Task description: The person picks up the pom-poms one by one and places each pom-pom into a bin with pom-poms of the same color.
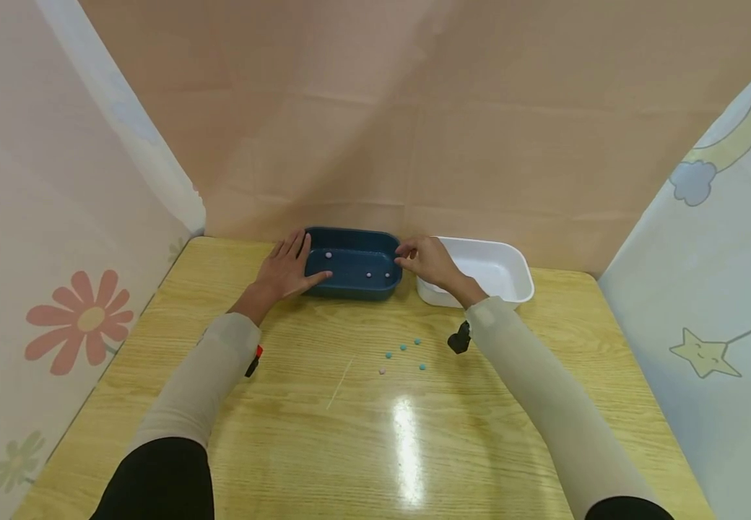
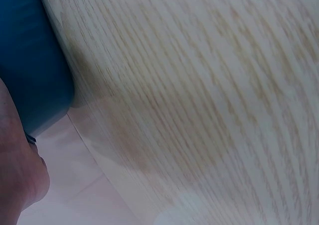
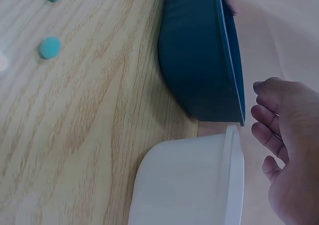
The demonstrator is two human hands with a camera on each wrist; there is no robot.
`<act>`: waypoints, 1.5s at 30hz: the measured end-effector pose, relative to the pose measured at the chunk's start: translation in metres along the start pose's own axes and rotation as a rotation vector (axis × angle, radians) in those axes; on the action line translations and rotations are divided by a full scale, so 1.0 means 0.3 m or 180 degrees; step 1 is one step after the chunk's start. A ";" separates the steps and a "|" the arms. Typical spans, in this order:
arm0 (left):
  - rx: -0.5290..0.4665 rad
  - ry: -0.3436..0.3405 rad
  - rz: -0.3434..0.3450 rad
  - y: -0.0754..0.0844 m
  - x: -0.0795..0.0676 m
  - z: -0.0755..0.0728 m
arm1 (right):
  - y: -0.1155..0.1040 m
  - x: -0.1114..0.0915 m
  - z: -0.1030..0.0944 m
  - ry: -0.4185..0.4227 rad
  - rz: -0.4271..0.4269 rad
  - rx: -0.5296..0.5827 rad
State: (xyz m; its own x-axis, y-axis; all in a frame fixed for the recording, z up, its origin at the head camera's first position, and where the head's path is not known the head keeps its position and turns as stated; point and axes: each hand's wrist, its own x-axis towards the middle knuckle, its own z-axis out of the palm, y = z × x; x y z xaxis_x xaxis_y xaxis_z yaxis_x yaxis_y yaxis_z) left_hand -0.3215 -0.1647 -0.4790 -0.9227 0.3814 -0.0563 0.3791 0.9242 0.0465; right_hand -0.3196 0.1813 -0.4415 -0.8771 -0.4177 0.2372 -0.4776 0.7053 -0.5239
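Note:
My left hand [image 1: 284, 271] rests with straight, spread fingers on the left end of a dark blue tub [image 1: 349, 294]. Three small pink balls, one at the back left [image 1: 328, 255], lie on the tub's floor. Over the tub's right end hovers my right hand [image 1: 436, 261], fingers loosely bent; in the right wrist view nothing shows between those fingers [image 3: 266, 135]. Nearer me on the table are several small teal pieces [image 1: 404, 347] and one pink ball [image 1: 382, 371]. The left wrist view shows only part of the left hand [image 2: 22, 170] against the tub's end.
A white tub [image 1: 495, 278] stands right of the blue one with a narrow gap, partly under my right forearm. Both sit at the back of the wooden table [image 1: 323, 448], before a peach backdrop [image 1: 349, 144]. Patterned panels flank the table.

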 end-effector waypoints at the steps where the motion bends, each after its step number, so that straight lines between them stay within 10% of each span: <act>1: 0.0000 -0.0011 0.0001 -0.002 0.002 0.002 | -0.001 -0.002 -0.001 -0.0017 0.0009 -0.0003; 45: 0.0009 -0.0023 0.0002 0.002 -0.007 -0.005 | -0.072 -0.115 0.016 -0.0005 -0.0484 0.0097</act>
State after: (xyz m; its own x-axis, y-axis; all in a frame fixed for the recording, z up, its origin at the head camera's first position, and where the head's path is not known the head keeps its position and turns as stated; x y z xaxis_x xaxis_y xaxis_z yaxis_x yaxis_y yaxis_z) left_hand -0.3195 -0.1651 -0.4775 -0.9220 0.3820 -0.0635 0.3798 0.9240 0.0437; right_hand -0.2788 0.1778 -0.4422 -0.7947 -0.5192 0.3144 -0.6030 0.6161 -0.5067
